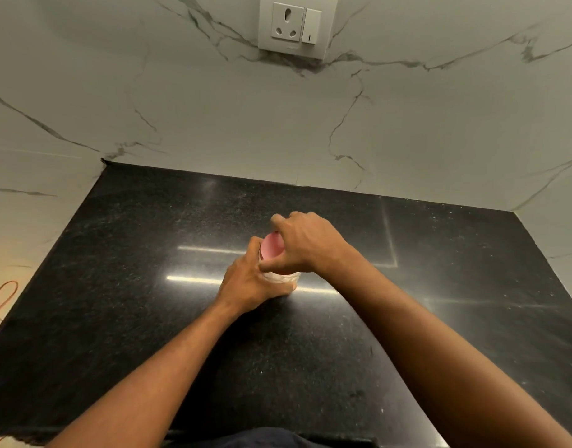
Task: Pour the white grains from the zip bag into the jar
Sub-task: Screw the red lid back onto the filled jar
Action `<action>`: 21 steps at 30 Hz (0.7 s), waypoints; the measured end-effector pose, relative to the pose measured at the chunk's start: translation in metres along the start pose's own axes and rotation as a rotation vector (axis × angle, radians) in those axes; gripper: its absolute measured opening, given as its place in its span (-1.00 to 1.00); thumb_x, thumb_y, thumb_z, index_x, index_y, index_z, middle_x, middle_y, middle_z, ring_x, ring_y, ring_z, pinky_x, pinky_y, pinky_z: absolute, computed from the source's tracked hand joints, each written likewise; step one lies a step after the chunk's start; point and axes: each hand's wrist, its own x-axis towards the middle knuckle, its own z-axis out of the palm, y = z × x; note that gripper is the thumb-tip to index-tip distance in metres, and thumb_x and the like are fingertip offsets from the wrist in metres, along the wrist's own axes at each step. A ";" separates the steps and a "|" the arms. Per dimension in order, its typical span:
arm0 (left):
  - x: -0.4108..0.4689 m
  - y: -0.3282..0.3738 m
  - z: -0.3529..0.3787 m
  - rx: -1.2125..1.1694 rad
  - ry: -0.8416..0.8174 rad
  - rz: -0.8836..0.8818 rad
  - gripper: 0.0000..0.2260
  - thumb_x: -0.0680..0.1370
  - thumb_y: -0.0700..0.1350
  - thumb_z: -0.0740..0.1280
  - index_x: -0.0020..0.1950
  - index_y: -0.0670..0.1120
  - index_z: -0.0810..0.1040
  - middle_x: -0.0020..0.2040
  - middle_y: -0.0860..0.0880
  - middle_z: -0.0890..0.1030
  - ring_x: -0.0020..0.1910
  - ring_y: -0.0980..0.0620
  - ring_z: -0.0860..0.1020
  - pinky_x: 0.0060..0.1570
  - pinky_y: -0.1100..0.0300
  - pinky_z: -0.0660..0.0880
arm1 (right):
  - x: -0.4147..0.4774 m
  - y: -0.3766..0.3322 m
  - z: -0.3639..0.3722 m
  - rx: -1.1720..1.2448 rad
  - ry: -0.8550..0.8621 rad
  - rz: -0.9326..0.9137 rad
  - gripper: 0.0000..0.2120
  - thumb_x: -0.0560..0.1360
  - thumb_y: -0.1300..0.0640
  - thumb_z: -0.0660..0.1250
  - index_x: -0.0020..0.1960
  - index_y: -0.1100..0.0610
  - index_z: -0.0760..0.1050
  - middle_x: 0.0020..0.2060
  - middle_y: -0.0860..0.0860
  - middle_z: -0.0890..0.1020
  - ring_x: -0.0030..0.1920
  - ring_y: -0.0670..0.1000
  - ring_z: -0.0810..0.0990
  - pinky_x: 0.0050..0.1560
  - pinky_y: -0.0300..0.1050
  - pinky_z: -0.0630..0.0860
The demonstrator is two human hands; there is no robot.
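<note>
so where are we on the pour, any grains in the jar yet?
Done: nothing visibly poured; whether the jar holds grains cannot be told, and no zip bag is in view. In hand: left hand wraps the jar on the counter, right hand has its grip on the pink lid, which sits on the jar. Left: cannot tell whether the lid is coming off or going on.

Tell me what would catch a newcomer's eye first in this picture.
Two hands meet mid-counter: the left hand wraps a clear jar, and the right hand grips its pink lid from above. Behind, a white socket plate sits high on the veined marble wall.
</note>
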 end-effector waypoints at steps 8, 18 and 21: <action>0.001 -0.002 -0.001 -0.003 -0.004 0.026 -0.13 0.15 0.37 0.63 0.32 0.27 0.26 0.11 0.21 0.60 0.06 0.09 0.65 -0.05 0.18 0.61 | -0.001 0.012 -0.010 0.155 -0.113 -0.212 -0.31 0.47 -0.27 0.45 0.53 -0.13 0.37 0.45 0.02 0.51 0.27 0.07 0.58 0.09 -0.03 0.53; 0.000 -0.002 -0.003 -0.031 -0.016 -0.007 -0.16 0.13 0.39 0.63 0.26 0.38 0.25 0.01 0.33 0.57 -0.01 0.22 0.59 -0.15 0.33 0.48 | 0.010 -0.007 -0.014 -0.150 0.033 0.041 -0.33 0.49 -0.51 0.19 -0.06 0.12 0.61 -0.35 0.03 0.55 -0.26 0.07 0.61 -0.21 -0.06 0.62; 0.000 -0.001 -0.004 -0.033 -0.020 -0.007 -0.10 0.13 0.38 0.64 0.35 0.37 0.25 0.06 0.31 0.57 0.05 0.17 0.59 -0.07 0.26 0.51 | 0.012 -0.004 -0.012 -0.139 0.007 0.075 -0.37 0.57 -0.47 0.10 -0.06 0.09 0.53 -0.23 0.08 0.61 -0.18 0.10 0.61 -0.15 -0.03 0.59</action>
